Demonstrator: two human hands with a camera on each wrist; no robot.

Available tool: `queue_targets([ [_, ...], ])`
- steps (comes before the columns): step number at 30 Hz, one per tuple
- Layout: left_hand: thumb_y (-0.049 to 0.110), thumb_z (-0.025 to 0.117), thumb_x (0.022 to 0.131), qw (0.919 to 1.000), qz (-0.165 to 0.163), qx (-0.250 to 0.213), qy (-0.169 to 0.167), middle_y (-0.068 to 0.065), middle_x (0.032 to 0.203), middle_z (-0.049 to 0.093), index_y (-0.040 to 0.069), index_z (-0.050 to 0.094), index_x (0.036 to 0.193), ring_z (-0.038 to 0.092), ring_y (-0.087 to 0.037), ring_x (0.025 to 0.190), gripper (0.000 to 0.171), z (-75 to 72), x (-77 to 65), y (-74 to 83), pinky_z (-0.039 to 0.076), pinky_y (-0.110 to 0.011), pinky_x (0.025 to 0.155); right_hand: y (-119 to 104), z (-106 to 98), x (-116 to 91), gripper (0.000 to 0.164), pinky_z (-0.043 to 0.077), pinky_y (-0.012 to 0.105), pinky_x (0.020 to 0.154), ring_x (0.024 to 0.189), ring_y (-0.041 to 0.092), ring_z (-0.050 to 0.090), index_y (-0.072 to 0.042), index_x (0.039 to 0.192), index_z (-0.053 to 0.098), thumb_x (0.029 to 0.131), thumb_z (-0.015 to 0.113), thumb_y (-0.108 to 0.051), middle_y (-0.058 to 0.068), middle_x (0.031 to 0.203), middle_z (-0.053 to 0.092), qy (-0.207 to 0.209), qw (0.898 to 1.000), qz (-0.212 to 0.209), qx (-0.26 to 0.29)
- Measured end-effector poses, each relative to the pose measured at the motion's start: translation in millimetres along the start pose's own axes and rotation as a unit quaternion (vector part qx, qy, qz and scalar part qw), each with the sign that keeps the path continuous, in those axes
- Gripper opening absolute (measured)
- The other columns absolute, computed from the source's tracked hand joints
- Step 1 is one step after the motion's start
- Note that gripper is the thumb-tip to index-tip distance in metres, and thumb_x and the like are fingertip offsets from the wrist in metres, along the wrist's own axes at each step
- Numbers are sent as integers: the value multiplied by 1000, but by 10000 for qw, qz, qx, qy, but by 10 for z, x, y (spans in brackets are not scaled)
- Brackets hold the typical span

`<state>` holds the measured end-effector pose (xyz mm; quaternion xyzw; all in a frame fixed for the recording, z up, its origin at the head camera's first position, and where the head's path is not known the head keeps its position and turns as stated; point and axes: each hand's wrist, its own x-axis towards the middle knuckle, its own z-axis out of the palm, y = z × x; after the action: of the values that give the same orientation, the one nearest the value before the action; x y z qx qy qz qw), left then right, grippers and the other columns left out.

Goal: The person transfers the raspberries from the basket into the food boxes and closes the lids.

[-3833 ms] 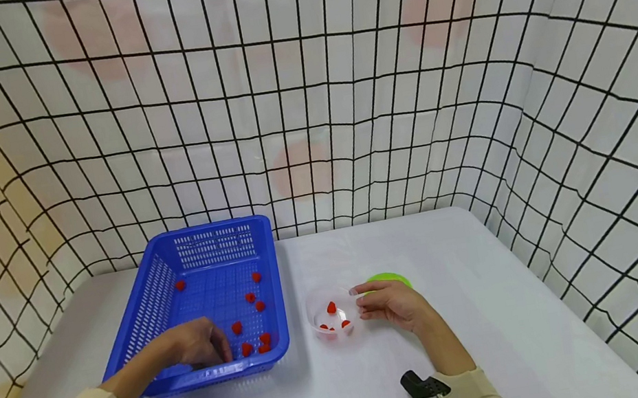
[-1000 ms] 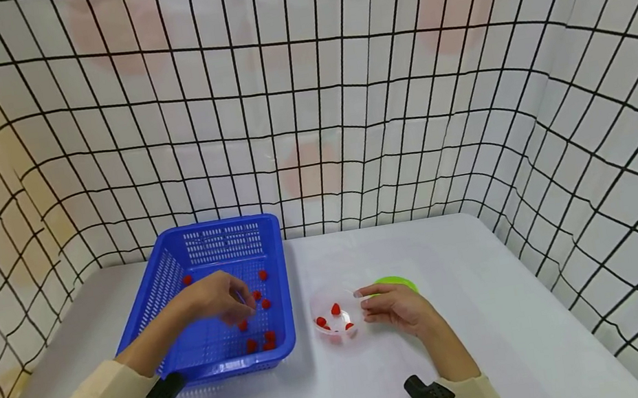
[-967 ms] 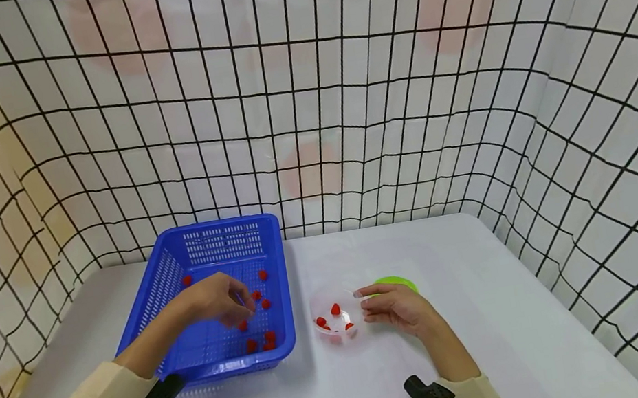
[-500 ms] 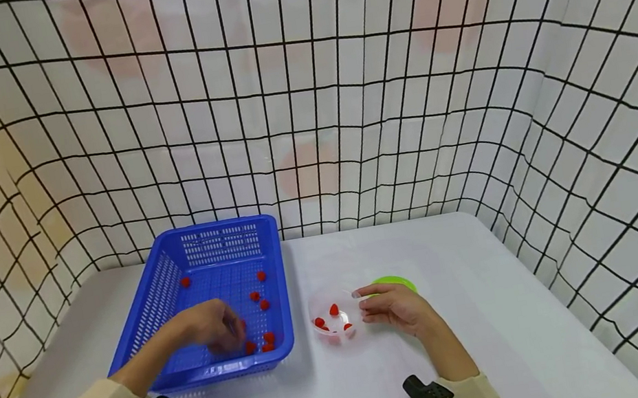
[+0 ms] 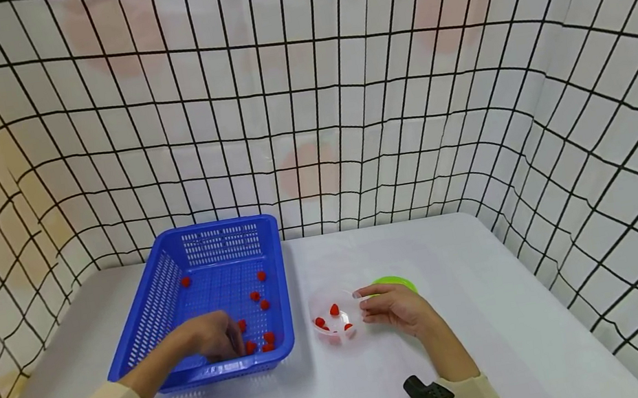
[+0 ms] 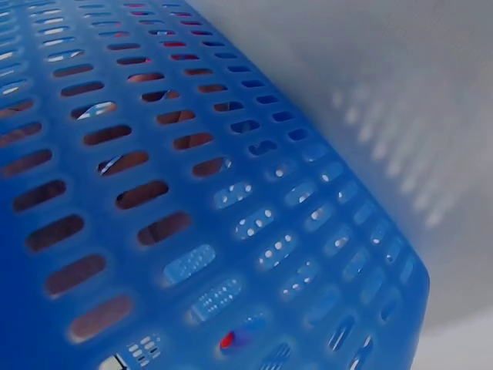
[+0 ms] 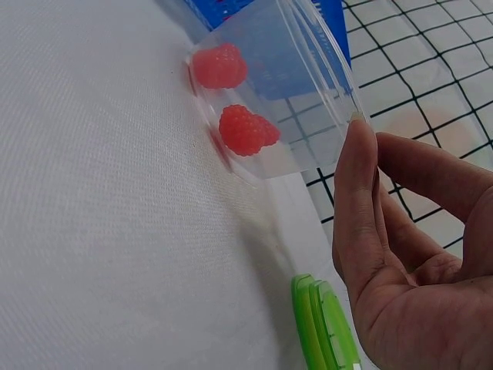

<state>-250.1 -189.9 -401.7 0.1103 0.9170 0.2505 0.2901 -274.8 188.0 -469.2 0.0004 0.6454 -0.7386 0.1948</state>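
My left hand (image 5: 215, 337) reaches down into the blue plastic basket (image 5: 280, 261) near its front wall, fingers pointing at the floor. Several red raspberries (image 5: 265, 304) lie scattered in there, some right beside the fingers. The fingertips are hidden, so I cannot tell whether they hold one. The basket's slotted wall (image 6: 254, 185) fills the left wrist view, the hand showing only through the slots. My right hand (image 5: 395, 308) pinches the rim of a round clear plastic tub (image 7: 300, 65) with thumb and fingertips. Inside the tub are several raspberries (image 7: 243, 129).
A green lid (image 5: 393, 280) lies on the white-covered table (image 5: 349, 389) just behind my right hand. Black netting (image 5: 351, 125) stands around the back and both sides. The basket occupies the left of the table, with the tub to its right.
My left hand lifted toward the middle of the basket, then lowered again to its front part. One raspberry more shows at the tub's left side than at first. My right hand stays at the rim.
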Motion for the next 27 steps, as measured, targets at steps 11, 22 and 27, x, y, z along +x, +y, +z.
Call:
queue_targets([
  [11, -3, 68, 86, 9994, 118, 331, 60, -8, 85, 66, 8, 76, 87, 59, -23, 83, 14, 56, 39, 14, 59, -42, 83, 0, -5, -18, 45, 63, 29, 74, 70, 16, 72, 14, 132, 57, 90, 69, 3, 13, 100, 73, -35, 10000, -46, 17],
  [22, -3, 73, 84, 9996, 249, 28, 86, -4, 82, 68, 8, 76, 84, 61, -20, 74, 11, 18, 31, 25, 60, -34, 70, -16, 4, -33, 45, 63, 29, 75, 71, 16, 72, 13, 133, 57, 91, 69, 1, 14, 102, 73, 12, 10000, -8, -48],
  [27, -3, 76, 82, 9990, 319, -255, 189, -5, 83, 70, 6, 76, 85, 63, -21, 74, 9, -90, 1, 66, 62, -35, 73, -17, 5, -26, 44, 63, 30, 75, 71, 16, 72, 12, 132, 58, 91, 69, 2, 15, 103, 73, 76, 10000, 7, -29],
])
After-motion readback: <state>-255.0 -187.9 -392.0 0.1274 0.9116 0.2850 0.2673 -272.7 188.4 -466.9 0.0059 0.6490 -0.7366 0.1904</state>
